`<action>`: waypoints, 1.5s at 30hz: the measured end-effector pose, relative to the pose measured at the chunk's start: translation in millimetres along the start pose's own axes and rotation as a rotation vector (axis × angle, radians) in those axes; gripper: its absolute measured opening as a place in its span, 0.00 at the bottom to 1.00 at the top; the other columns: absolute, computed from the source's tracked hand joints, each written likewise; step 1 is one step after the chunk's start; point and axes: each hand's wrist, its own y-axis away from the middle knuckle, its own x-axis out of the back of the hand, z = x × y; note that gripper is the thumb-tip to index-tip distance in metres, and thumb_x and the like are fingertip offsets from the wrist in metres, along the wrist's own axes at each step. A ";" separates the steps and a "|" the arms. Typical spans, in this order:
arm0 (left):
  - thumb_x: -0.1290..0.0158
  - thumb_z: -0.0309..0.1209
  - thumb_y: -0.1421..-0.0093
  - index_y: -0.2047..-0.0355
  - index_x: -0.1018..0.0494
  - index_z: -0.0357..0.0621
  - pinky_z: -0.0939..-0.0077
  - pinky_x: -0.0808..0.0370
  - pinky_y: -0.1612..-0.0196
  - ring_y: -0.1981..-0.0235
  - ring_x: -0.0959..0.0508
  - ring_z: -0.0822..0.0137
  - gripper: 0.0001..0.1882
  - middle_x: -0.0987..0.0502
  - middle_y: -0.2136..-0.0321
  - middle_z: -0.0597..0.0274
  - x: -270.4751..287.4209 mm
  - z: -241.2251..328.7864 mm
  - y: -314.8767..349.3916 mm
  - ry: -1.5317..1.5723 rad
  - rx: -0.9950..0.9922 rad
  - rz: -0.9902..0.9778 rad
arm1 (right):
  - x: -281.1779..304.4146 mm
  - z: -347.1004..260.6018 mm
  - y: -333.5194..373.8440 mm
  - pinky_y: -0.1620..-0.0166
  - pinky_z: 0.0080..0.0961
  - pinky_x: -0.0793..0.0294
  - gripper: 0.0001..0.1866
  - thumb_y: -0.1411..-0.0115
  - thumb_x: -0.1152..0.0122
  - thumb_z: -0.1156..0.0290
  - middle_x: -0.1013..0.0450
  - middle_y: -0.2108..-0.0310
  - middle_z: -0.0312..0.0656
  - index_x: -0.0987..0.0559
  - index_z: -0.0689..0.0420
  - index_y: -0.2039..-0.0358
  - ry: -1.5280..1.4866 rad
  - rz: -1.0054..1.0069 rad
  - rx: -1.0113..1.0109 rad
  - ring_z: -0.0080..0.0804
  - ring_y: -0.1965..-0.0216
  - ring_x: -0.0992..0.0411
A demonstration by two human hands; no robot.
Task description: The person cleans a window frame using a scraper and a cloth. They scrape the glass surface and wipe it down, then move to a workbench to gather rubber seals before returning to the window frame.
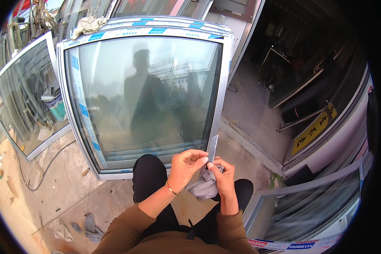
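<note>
Just above my knees both hands meet at a thin, flat, shiny blade (pixel 213 146) that points up and away. My right hand (pixel 225 175) is closed round its lower end and also grips a crumpled grey cloth (pixel 204 186), which hangs between the two hands. The thumb and fingers of my left hand (pixel 183 168) are pinched together at the blade's base; a bracelet circles that wrist. Right in front stands a framed window (pixel 173 101), its glass reflecting a figure. White and blue protective tape covers the frame's upper edge.
More frames are stacked behind the window, with a pale rag (pixel 89 25) on top. A glazed frame (pixel 29 93) leans at left, another (pixel 305 207) at lower right. Gloves (pixel 92 227) and a cable (pixel 46 171) lie on the floor. A dark doorway opens at right.
</note>
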 end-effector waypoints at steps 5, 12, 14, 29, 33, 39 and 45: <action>0.34 0.22 0.35 0.57 0.16 0.36 0.77 0.18 0.54 0.61 0.16 0.75 0.07 0.14 0.60 0.63 47.7 -12.0 -43.4 0.040 0.101 0.097 | -25.7 30.0 -48.3 0.57 0.22 0.29 0.03 0.37 0.30 0.78 0.22 0.68 0.34 0.15 0.63 0.68 0.101 -0.086 -0.018 0.21 0.65 0.27; 0.35 0.21 0.33 0.58 0.18 0.37 0.79 0.21 0.55 0.62 0.19 0.77 0.05 0.17 0.63 0.68 99.3 -1.0 -141.1 -0.014 -0.004 0.233 | -56.7 65.1 -151.3 0.55 0.23 0.26 0.04 0.37 0.27 0.76 0.20 0.64 0.37 0.14 0.62 0.63 0.120 -0.126 0.091 0.24 0.61 0.24; 0.36 0.23 0.32 0.58 0.19 0.38 0.80 0.23 0.57 0.63 0.20 0.77 0.04 0.17 0.64 0.68 124.9 10.2 -181.8 -0.064 -0.205 0.359 | -61.9 69.4 -193.2 0.52 0.23 0.25 0.05 0.37 0.28 0.77 0.20 0.62 0.37 0.14 0.61 0.60 0.101 -0.015 0.153 0.24 0.58 0.23; 0.42 0.22 0.30 0.60 0.23 0.39 0.81 0.28 0.59 0.64 0.25 0.77 0.01 0.22 0.66 0.69 225.6 -9.7 -240.6 -0.314 -0.376 0.818 | -158.5 168.4 -392.3 0.27 0.54 0.42 0.33 0.39 0.27 0.61 0.32 0.31 0.41 0.23 0.41 0.32 0.908 0.039 1.081 0.45 0.28 0.36; 0.44 0.23 0.28 0.59 0.26 0.41 0.80 0.30 0.58 0.63 0.28 0.78 0.01 0.25 0.64 0.69 227.9 -8.7 -238.2 -0.254 -0.407 0.865 | -109.7 134.8 -423.0 0.26 0.57 0.42 0.33 0.41 0.28 0.70 0.30 0.33 0.41 0.21 0.40 0.34 1.034 0.038 1.239 0.43 0.30 0.34; 0.48 0.26 0.26 0.57 0.29 0.42 0.80 0.33 0.59 0.63 0.31 0.78 0.01 0.28 0.65 0.70 229.4 1.4 -232.9 -0.335 -0.518 0.933 | -202.8 73.6 -495.1 0.28 0.58 0.44 0.33 0.33 0.33 0.61 0.39 0.30 0.56 0.28 0.54 0.30 0.792 0.550 0.896 0.60 0.29 0.42; 0.49 0.26 0.25 0.57 0.29 0.42 0.80 0.33 0.59 0.63 0.31 0.78 0.02 0.28 0.64 0.70 229.6 7.8 -229.2 -0.383 -0.568 1.026 | -176.0 124.5 -433.0 0.27 0.50 0.38 0.30 0.40 0.31 0.70 0.31 0.31 0.43 0.20 0.43 0.35 1.004 -0.154 1.312 0.47 0.30 0.34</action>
